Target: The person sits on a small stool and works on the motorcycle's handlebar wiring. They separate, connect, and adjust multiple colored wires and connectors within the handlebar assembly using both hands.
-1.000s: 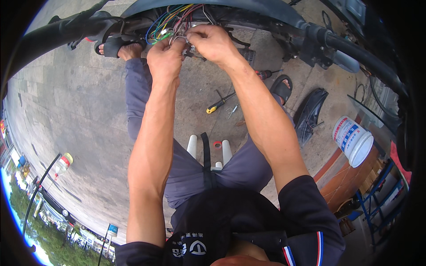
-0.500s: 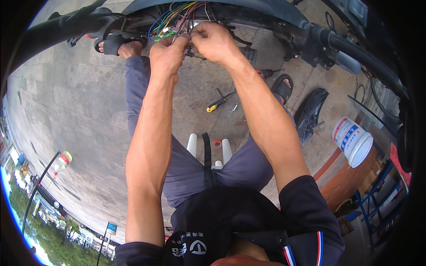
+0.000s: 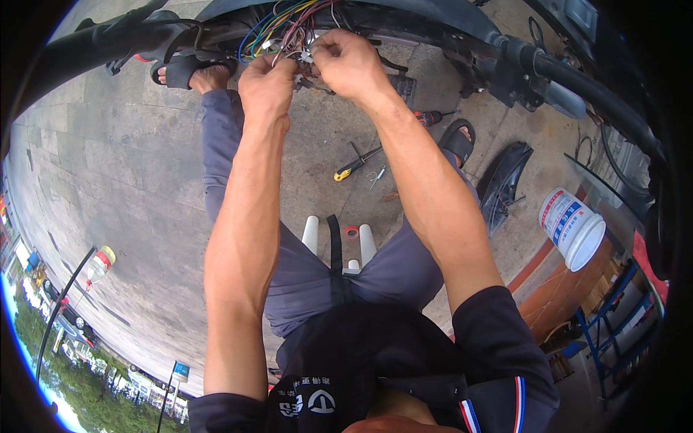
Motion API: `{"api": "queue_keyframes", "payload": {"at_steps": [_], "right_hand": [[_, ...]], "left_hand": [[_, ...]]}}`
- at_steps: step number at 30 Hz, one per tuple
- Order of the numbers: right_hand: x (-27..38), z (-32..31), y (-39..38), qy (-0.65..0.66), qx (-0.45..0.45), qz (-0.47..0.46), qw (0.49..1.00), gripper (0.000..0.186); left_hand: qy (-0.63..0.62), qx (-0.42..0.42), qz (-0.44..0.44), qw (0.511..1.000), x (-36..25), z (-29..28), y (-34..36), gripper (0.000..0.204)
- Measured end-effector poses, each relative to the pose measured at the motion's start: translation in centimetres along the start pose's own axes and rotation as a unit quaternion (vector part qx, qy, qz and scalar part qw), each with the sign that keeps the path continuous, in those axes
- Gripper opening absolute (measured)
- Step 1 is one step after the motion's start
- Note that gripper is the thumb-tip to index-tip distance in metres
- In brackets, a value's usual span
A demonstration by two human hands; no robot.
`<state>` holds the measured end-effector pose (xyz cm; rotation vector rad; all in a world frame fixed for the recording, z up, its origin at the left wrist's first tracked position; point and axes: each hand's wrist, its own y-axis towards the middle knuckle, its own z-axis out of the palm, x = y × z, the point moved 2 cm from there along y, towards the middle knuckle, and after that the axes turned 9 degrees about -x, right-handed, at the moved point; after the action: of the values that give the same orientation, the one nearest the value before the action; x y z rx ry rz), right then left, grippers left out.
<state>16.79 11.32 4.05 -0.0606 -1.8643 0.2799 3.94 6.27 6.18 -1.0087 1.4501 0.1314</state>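
Loose coloured wires [image 3: 294, 20], blue, green, yellow, red and brown, hang out of the dark vehicle body at the top. My left hand [image 3: 264, 88] is closed in a pinch on a thin wire from this bundle. Beside it, a little to the right, my right hand [image 3: 349, 66] is closed too, thumb and forefinger pinched on a wire. A small white connector [image 3: 306, 57] sits against the right fingertips. Another white connector [image 3: 268, 45] hangs among the wires above my left hand. The fingertips partly hide the wire ends.
Dark tubes [image 3: 94, 61] cross the top. On the paving lie a yellow-handled screwdriver [image 3: 346, 172], a power drill [image 3: 431, 117], a roll of red tape [image 3: 352, 232] and a black curved panel [image 3: 503, 180]. A white bucket [image 3: 574, 227] stands right; a plastic bottle [image 3: 101, 265] is left.
My hands have moved slightly apart, the left one down and left. The white connector beside the right fingertips now shows more plainly, and the green piece near my left hand is out of sight.
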Motion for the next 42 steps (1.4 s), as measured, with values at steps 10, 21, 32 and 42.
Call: {"api": "queue_keyframes", "payload": {"at_steps": [10, 21, 32, 42], "right_hand": [[0.4, -0.3, -0.3, 0.012, 0.042, 0.009, 0.999, 0.018], [0.2, -0.4, 0.4, 0.023, -0.043, 0.033, 0.998, 0.019], [3.3, -2.0, -1.6, -0.084, -0.003, -0.137, 0.987, 0.025], [2.1, -1.8, -1.2, -0.137, -0.002, -0.151, 0.979, 0.020]], "left_hand": [[-0.073, 0.001, -0.028, 0.997, 0.1, 0.3, -0.1, 0.024], [-0.200, 0.088, -0.128, 0.967, 0.5, -0.9, -0.7, 0.022], [-0.165, 0.094, -0.109, 0.976, 0.7, -1.1, -0.6, 0.020], [-0.140, 0.057, 0.016, 0.988, 0.2, -0.3, -1.1, 0.021]]}}
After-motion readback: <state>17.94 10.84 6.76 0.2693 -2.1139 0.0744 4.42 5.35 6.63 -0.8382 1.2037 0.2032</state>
